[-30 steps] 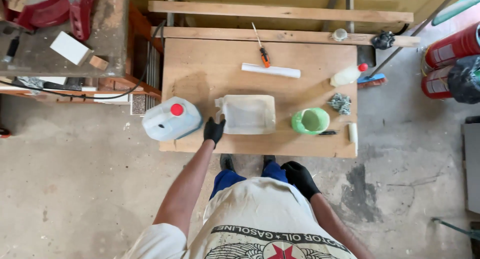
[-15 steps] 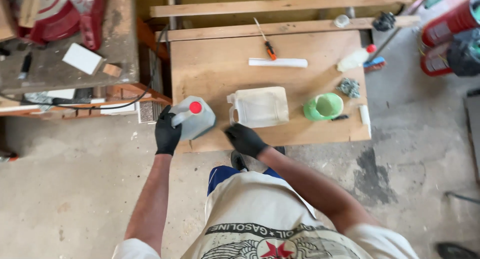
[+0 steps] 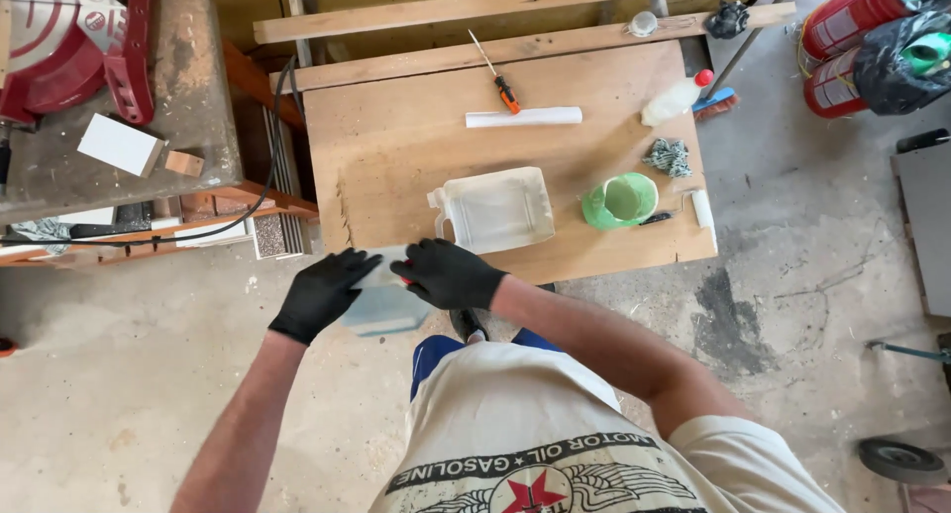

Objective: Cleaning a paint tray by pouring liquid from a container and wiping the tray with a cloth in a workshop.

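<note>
Both hands point(image 3: 396, 280) around translucent jug point(image 3: 381, 305)

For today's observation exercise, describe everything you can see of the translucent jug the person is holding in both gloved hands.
The translucent jug looks like pale, bluish-white plastic, boxy in shape. A sliver of red, likely its cap, shows under the right hand. It is held off the front edge of the wooden table, above the concrete floor. The left hand grips its left side and the right hand covers its top. Most of it is hidden, so its tilt is unclear.
</note>
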